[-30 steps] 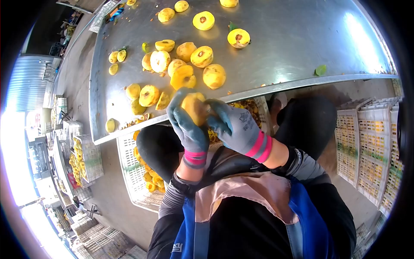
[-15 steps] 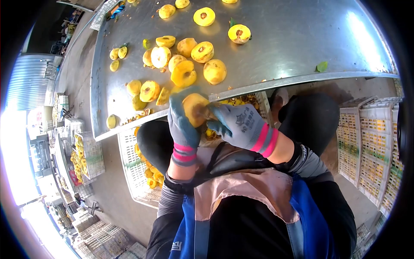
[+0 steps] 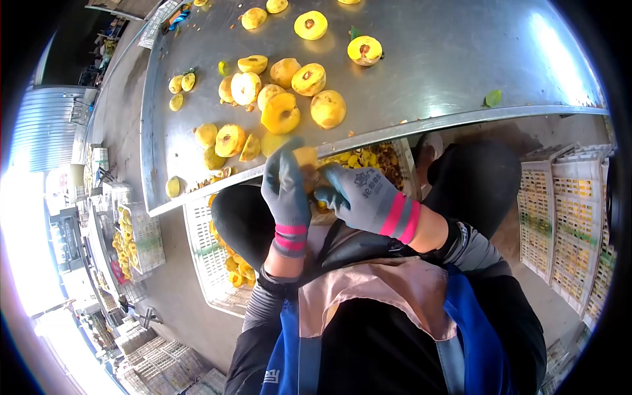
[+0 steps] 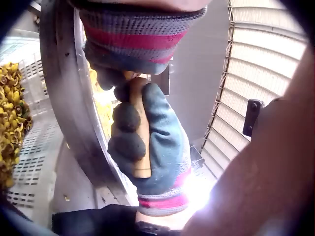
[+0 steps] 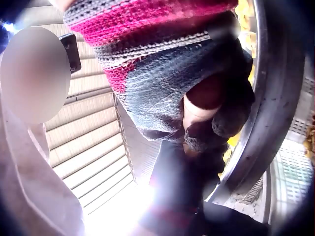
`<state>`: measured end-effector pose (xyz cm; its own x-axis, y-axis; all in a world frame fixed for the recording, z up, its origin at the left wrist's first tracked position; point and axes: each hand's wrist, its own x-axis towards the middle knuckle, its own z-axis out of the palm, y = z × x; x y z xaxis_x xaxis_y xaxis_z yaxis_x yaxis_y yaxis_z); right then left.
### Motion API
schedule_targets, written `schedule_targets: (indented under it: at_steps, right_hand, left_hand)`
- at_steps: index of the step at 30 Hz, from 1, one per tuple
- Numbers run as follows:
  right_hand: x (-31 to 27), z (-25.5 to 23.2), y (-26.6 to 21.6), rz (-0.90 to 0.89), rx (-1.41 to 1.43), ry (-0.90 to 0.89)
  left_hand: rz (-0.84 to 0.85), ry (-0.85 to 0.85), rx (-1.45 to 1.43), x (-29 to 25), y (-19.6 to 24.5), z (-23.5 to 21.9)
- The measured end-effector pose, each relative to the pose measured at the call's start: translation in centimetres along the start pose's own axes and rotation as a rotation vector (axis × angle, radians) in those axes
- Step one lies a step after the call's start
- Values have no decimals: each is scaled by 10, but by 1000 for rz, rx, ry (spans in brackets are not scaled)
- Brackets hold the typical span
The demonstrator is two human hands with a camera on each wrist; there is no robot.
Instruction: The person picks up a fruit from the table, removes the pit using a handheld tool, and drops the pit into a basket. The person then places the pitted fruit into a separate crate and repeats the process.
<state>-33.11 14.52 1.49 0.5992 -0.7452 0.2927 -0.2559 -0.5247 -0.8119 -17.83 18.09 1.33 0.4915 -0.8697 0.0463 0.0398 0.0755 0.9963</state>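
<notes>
In a grey glove with pink cuff bands, my left hand [image 3: 286, 191] holds a yellow peach half [image 3: 307, 158] just off the front edge of the metal table [image 3: 428, 72]. Its fingers hide much of the fruit. My right hand [image 3: 368, 197], in a matching glove, meets it from the right. The left wrist view shows that hand's fingers wrapped around a wooden-handled tool [image 4: 142, 130]; the handle's end also shows in the right wrist view [image 5: 197, 114]. The tool's working end is hidden at the peach. Several peach halves [image 3: 281, 113] lie on the table just beyond the hands.
Below the table edge a white crate [image 3: 403, 168] holds yellow and brown scraps. Another crate [image 3: 201, 240] with peach pieces stands by the left leg. Stacked crates [image 3: 553, 217] are at the right. A green leaf [image 3: 492, 98] lies on the table.
The left hand has turned, so its fingers now cover more of the peach half. The right hand has stayed close against the fruit, its wrist shifting slightly. Fruit on the table has not moved.
</notes>
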Motion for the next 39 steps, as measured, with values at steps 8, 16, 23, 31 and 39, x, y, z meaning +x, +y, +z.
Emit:
schedule_targets:
  at_steps: [8, 16, 23, 31, 39]
  right_hand:
    - [4, -7, 11, 259, 747, -260]
    - [-5, -4, 12, 133, 238, -41]
    - [-8, -29, 20, 473, 1122, -291]
    - [-23, -12, 32, 210, -363, -420]
    - [-11, -28, 23, 247, -377, -506]
  left_hand:
    - [288, -16, 182, -3, 5, 11]
    - [171, -140, 327, 3, 9, 11]
    - [41, -229, 68, 11, 5, 10]
    - [222, 309, 548, 1, 72, -151]
    - [406, -26, 1053, 52, 58, -94]
